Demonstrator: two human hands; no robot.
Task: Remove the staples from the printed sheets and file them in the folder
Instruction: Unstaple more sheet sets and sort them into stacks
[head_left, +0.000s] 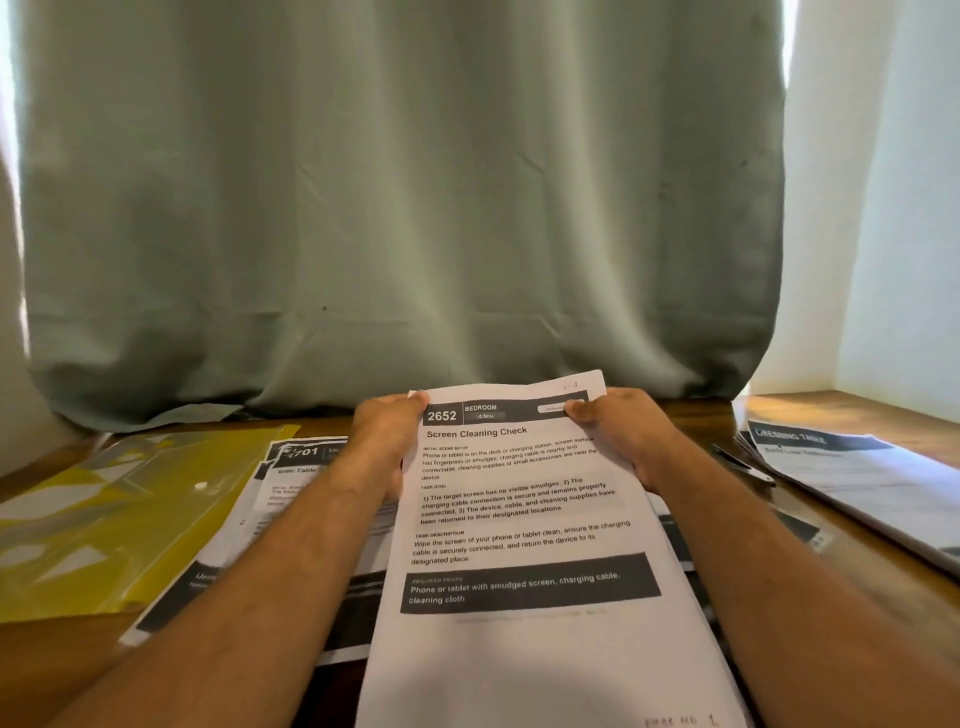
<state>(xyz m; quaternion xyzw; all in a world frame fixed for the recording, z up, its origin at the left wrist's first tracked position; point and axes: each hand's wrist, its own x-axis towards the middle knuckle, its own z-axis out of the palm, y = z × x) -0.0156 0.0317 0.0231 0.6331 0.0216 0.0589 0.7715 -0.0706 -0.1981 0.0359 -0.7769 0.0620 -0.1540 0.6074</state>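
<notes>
A printed sheet set (519, 519) headed "2652 Screen Cleaning Check" is lifted above the table in front of me. My left hand (384, 441) grips its top left corner, thumb on the front. At the top right corner my right hand (623, 436) pinches the paper, thumb over the header bar. A yellow plastic folder (119, 514) lies flat on the table at the left. More printed sheets (291, 478) lie beneath my arms. Whether a staple sits in the held set cannot be told.
Another pile of printed sheets (852, 478) lies at the right on the wooden table (883, 410), with a dark slim tool (737, 462) beside it. A grey-green curtain (405, 208) hangs right behind the table. A white wall stands at the right.
</notes>
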